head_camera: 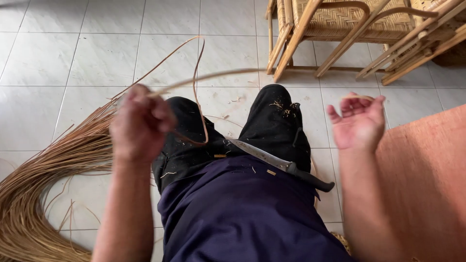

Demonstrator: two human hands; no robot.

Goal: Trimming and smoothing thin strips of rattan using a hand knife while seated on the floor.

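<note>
Dark blue cloth point(242, 218) fills the bottom centre of the frame, draped over the person's lap, with black trousers point(272, 121) running up toward mid-frame, flecked with pale shavings. Across the lap lies a knife point(276, 162), blade pointing left, black handle toward lower right, untouched by either hand. Left hand point(141, 123), left of centre, is blurred but curled into a fist around a thin cane strip point(196, 87); that strip loops up above the knees and also streaks right across the middle of the frame. Right hand point(358, 121), at right of centre, is half open, palm toward the camera, fingers curled, with a bit of the strip at the fingertips. Lower left, a bundle of cane strands point(43, 184) fans over the tiled floor point(97, 53). Upper right stand woven cane chairs point(349, 24); an orange mat point(427, 184) covers the right edge.
</note>
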